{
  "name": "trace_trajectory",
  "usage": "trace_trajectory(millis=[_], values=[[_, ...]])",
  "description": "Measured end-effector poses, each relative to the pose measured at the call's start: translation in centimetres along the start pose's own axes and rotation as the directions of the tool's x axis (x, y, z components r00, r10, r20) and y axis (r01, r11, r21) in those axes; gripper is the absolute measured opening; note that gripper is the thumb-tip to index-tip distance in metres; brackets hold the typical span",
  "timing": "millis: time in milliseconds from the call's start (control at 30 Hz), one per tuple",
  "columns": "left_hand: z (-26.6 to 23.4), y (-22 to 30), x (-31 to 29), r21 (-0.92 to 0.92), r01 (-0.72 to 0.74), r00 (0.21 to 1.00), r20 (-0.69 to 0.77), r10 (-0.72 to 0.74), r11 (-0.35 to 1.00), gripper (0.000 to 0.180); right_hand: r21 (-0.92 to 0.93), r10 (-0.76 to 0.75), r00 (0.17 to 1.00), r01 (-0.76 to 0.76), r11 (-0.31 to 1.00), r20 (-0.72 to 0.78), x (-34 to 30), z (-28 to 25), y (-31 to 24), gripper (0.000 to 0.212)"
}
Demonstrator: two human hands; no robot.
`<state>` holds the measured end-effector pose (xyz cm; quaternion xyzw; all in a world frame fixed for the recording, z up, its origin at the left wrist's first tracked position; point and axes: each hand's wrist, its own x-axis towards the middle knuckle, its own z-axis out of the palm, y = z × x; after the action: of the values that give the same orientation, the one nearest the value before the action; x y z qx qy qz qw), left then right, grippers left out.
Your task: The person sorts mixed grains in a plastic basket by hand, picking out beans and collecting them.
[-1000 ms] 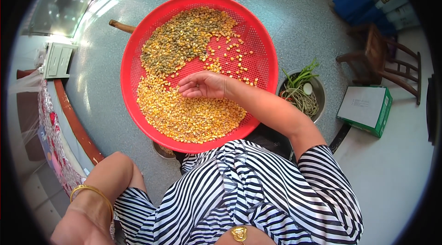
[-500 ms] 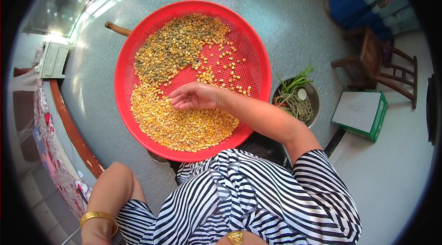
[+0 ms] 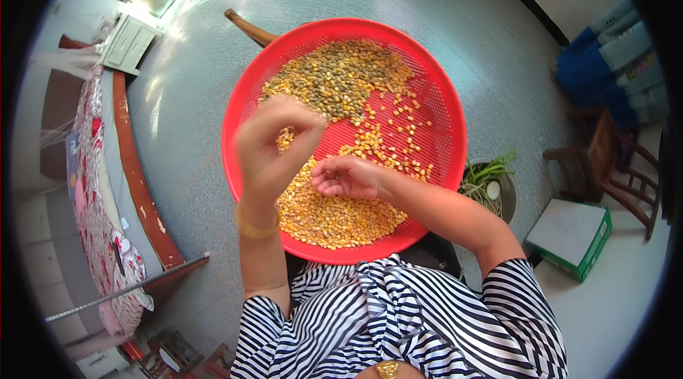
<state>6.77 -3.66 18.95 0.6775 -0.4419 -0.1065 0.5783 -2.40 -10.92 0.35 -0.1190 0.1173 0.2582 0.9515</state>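
The red mesh tray [image 3: 230,140] has its near rim close to the striped shirt [image 3: 334,293]. Floor [image 3: 188,144] spans between its left rim and the bed frame [image 3: 135,165]; a basin [image 3: 509,199] stands just beside its right rim. Corn kernels [image 3: 341,226] fill the tray's near part. The left hand [image 3: 267,155], blurred, arches above the tray's left side; whether its grip pinches anything cannot be told. The right hand [image 3: 350,177], palm up, is over the tray's middle, grip loosely spread, fingers half bent.

I see corn [image 3: 341,219] in the sieve [image 3: 334,256], a bowl [image 3: 508,197] then a box [image 3: 569,231] to its right, a bed [image 3: 91,187] left.
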Motion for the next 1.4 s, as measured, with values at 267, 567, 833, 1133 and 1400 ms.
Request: trace_trajectory(millis=[267,567,833,1133,1400], values=[[5.1,-14.3,-2.7,0.357,0.070,0.857,0.457,-0.239,0.932,0.013,-0.118,0.096,0.994,-0.091,0.989,0.041,0.0,1.0,1.2,0.022],[1.8,-17.6,2.1,0.545,0.055,0.990,0.078,-0.115,0.836,0.022,-0.150,0.037,0.999,-0.034,0.988,0.013,0.2,1.7,1.2,0.019],[-3.5,-16.8,-0.9,0.161,0.310,0.939,-0.204,-0.276,0.937,0.014,-0.131,-0.015,1.000,0.014,0.991,-0.002,0.0,2.1,1.4,0.022],[-6.5,-14.5,-2.7,0.264,0.421,0.901,-0.228,-0.368,0.868,0.013,0.001,-0.043,0.906,0.048,0.999,-0.420,0.8,4.4,-1.1,0.019],[-7.5,-15.2,-4.2,0.530,0.388,0.921,-0.188,-0.342,0.754,0.009,-0.253,-0.191,0.971,0.151,0.956,-0.142,4.0,3.1,-4.4,0.020]])
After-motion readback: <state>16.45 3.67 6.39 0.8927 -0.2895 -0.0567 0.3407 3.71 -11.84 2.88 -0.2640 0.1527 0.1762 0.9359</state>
